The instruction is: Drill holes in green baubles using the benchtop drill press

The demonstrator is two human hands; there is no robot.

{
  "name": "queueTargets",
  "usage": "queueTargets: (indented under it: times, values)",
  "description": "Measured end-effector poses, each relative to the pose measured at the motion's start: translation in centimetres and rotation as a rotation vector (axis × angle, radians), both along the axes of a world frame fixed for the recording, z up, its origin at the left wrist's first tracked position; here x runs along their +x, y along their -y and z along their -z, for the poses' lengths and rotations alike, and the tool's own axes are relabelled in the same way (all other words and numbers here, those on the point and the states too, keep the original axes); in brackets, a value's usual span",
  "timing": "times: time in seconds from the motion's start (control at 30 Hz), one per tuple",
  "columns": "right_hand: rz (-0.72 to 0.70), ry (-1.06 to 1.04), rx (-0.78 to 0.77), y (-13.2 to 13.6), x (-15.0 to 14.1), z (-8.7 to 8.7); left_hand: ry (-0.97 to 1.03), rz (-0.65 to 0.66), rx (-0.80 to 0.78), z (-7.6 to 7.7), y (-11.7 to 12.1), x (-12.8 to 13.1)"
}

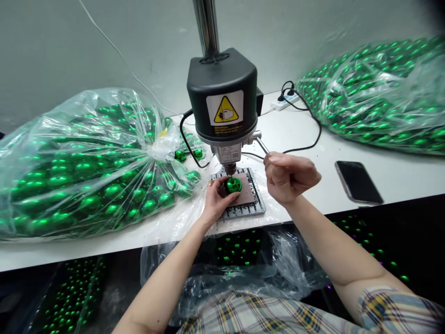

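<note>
A shiny green ball [235, 185] rests on the pad of a small drill press [222, 93], right below its chuck [230, 170]. My left hand [219, 199] grips the ball from the left, thumb in front and fingers behind. Closed around the end of the metal feed lever [262, 144] is my right hand [290, 176], to the right of the machine. The drill tip meets or nearly meets the ball's top; I cannot tell which. Dark shavings lie over the slotted base plate [260, 208] around the pad.
Clear plastic bags of green balls stand at the left [86, 171] and the back right [378, 97]. A phone [359, 182] lies on the right of the white table. Behind is a power strip [285, 101] with black cables. An open plastic bag [278, 260] with green balls hangs below the edge.
</note>
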State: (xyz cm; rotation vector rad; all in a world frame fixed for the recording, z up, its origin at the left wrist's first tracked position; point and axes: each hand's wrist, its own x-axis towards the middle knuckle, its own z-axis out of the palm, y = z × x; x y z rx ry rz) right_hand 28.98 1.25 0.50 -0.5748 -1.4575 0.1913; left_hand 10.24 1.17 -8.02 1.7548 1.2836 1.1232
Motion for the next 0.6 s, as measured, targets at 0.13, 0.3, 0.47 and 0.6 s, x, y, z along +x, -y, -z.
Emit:
queueTargets:
  times: [0.13,0.3,0.47,0.6]
  values:
    - [0.039,-0.201,0.142,0.6,-0.8,-2.7,0.033,-0.006,-0.030,0.1,-0.1,0.2]
    - [-0.106,-0.355,-0.142,-1.5,-0.9,-10.2,0.037,-0.107,-0.006,-0.8,0.5,0.5]
    - [-0.233,-0.323,-0.306,-4.4,-0.2,-12.7,-0.163,-0.048,0.145,-2.2,6.7,-0.6]
    - [-0.251,-0.307,-0.275,-4.5,-0.1,-12.0,-0.617,0.501,0.283,0.1,13.6,-2.5]
